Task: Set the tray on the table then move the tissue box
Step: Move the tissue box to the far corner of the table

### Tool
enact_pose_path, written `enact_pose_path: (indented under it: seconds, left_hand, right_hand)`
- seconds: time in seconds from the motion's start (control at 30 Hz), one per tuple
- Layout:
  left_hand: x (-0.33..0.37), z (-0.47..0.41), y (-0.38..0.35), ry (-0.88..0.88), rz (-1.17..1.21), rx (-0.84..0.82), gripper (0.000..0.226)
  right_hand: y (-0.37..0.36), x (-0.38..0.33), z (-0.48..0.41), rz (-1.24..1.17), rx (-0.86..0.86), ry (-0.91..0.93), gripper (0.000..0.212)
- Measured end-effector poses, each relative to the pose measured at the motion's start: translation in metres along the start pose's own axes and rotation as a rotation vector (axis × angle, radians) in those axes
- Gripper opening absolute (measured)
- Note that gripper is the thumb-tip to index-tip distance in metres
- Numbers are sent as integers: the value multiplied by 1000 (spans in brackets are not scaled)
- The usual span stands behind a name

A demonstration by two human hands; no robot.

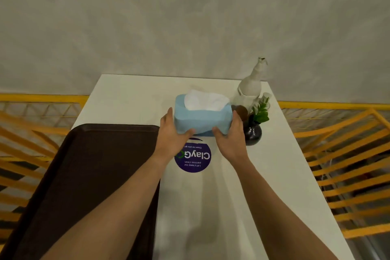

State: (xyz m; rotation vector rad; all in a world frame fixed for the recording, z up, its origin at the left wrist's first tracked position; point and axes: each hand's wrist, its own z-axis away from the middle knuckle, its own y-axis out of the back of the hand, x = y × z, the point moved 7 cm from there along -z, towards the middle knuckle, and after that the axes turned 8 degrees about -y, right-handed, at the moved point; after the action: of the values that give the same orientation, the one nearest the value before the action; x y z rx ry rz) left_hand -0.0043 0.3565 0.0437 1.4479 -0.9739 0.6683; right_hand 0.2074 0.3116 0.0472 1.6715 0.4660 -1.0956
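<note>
A light blue tissue box (202, 118) with a white tissue sticking out of its top is at the middle of the white table (274, 175). My left hand (172, 133) grips its left end and my right hand (230, 136) grips its right end. The box looks slightly tilted, its near edge over a round purple sticker (193, 159). A dark brown tray (90, 175) lies flat on the left part of the table, its left side reaching past the table edge. My left forearm crosses over the tray's right side.
Just right of the box stand a small black vase (252, 134) with a green plant (260, 112) and a white ceramic figure (252, 86). A grey wall rises behind the table. Yellow metal frames flank both sides of the table.
</note>
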Motion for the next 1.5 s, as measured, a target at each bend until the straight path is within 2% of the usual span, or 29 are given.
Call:
enact_pose_path:
  seconds: [0.3, 0.5, 0.7, 1.03, 1.5]
  left_hand:
    - [-8, -20, -12, 6, 115, -35, 80]
    - [-7, -25, -12, 4, 130, 20, 74]
    - [-7, -36, 5, -46, 119, 30, 71]
    - [-23, -56, 87, -111, 75, 97, 70]
    - [-103, -97, 234, -123, 38, 124, 73]
  right_hand:
    - [-14, 23, -7, 36, 10, -102, 85]
    - [-17, 22, -11, -8, 105, -108, 68]
    - [-20, 12, -15, -78, 124, -91, 63]
    - [-62, -50, -22, -179, 74, -7, 64]
    - [-193, -150, -15, -144, 79, 30, 60]
